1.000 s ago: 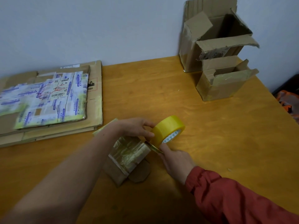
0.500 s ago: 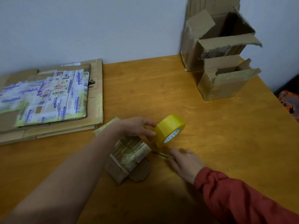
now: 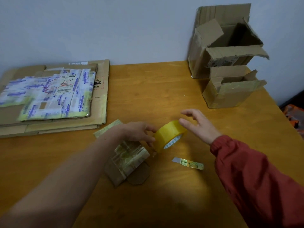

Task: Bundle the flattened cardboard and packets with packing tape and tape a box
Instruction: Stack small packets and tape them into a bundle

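A yellow roll of packing tape (image 3: 169, 134) stands on edge mid-table. My left hand (image 3: 139, 131) pinches its left side with thumb and fingers. My right hand (image 3: 199, 125) hovers open at the roll's upper right, thumb just touching its rim. Below my left hand lies a small flattened cardboard piece (image 3: 130, 162) wrapped in tape. A small green utility knife (image 3: 189, 163) lies on the table, blade out, apart from both hands. At the left, flattened cardboard (image 3: 100, 102) carries printed packets (image 3: 54, 92).
Two open cardboard boxes stand at the back right: a tall one (image 3: 218, 46) against the wall and a smaller one (image 3: 230, 91) in front of it. The wooden table (image 3: 148, 89) ends at the right, where an orange item (image 3: 294, 116) lies below.
My right hand set the knife down on the table and rose to the tape roll's upper right. My left hand kept its hold on the roll.
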